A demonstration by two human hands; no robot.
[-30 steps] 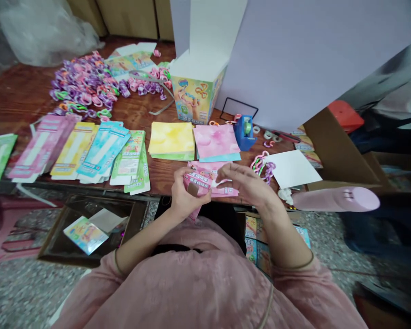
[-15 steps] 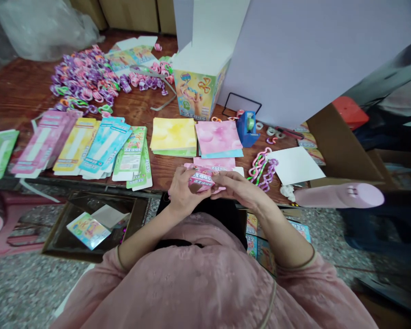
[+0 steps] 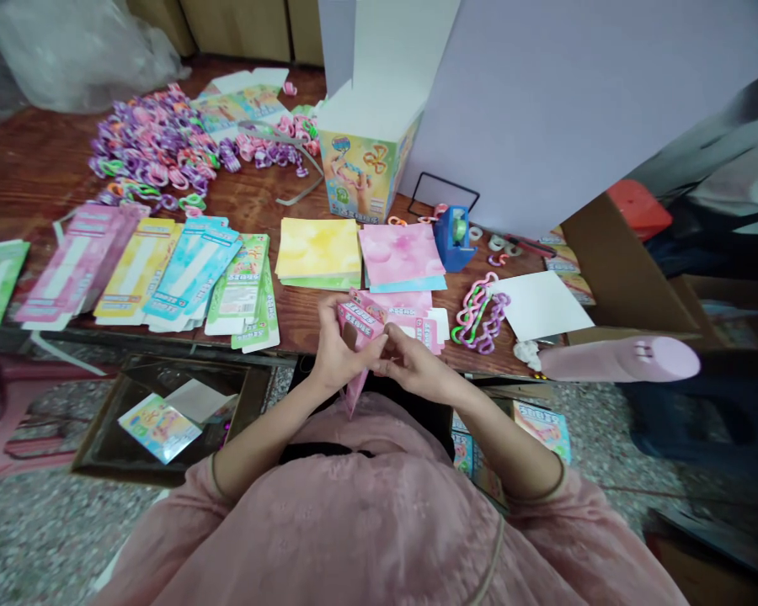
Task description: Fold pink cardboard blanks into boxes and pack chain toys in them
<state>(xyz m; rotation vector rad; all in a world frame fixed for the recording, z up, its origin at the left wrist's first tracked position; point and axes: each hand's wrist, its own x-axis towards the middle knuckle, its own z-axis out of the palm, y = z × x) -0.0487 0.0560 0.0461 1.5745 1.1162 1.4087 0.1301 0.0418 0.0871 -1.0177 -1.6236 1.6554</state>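
My left hand (image 3: pixel 333 353) is closed around a pink cardboard box (image 3: pixel 361 318), tilted over the table's front edge. A pointed pink part of it hangs down below my fingers. The fingers of my right hand (image 3: pixel 417 366) are bent and pressed together at the box's right edge; whether they pinch it I cannot tell. Behind the box lie flat pink printed cartons (image 3: pixel 408 326). Farther back are a stack topped by a yellow card (image 3: pixel 319 246) and a stack topped by a pink card (image 3: pixel 403 251).
Pink (image 3: pixel 69 265), yellow (image 3: pixel 132 269), blue (image 3: pixel 193 268) and green cartons (image 3: pixel 243 290) lie left. Behind them is a heap of twisted coloured loops (image 3: pixel 152 139). A display box (image 3: pixel 360 172), tape dispenser (image 3: pixel 455 240) and lilac bottle (image 3: pixel 619 359) stand or lie to the right.
The pink box has been turned and tipped, and its pointed part now hangs down. My right hand has drawn back and lower, uncovering the pink cartons behind it.
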